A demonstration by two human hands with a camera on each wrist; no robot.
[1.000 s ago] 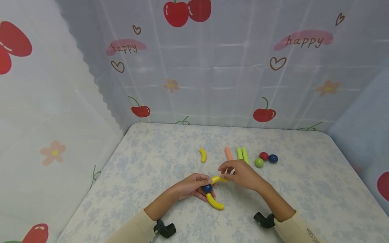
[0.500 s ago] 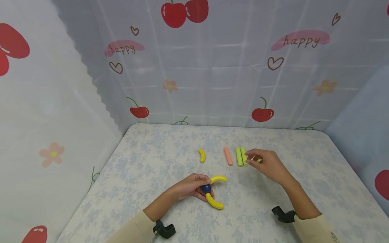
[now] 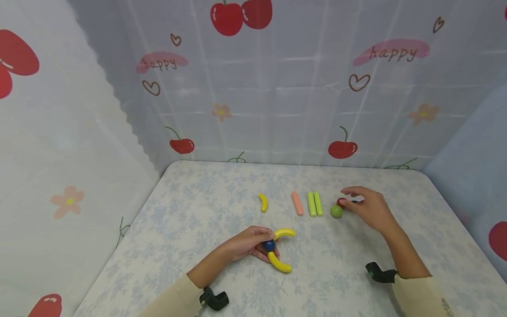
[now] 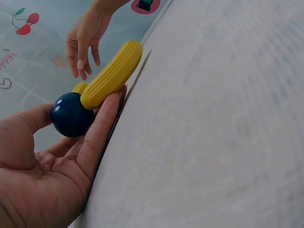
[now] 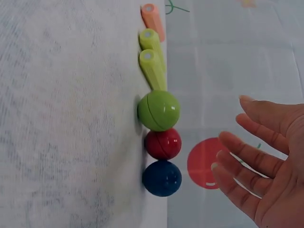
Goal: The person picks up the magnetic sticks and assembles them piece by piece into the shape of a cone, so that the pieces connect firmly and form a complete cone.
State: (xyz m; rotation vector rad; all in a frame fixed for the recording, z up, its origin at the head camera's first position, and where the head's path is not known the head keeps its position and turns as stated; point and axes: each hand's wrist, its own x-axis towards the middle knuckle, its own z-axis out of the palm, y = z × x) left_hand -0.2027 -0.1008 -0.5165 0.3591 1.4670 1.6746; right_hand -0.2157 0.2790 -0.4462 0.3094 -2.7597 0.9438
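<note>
My left hand holds a dark blue ball between thumb and fingers. Two curved yellow pieces join that ball: an upper one and a lower, ribbed one, which lies along the fingers. My right hand hovers over a group of loose balls, its fingers parted and holding nothing. Beneath it sit a green ball, a red ball and a second blue ball, side by side on the table. In the head view the right hand partly covers the red and blue ones.
A pale patterned cloth covers the table. Left of the loose balls lie two light green sticks and one orange stick. Farther left is a small curved yellow piece. Printed curtains hang behind and at the sides.
My right hand has left the upper yellow piece and moved right and away, past the sticks, to above the loose balls. The left hand keeps its hold on the blue ball.
</note>
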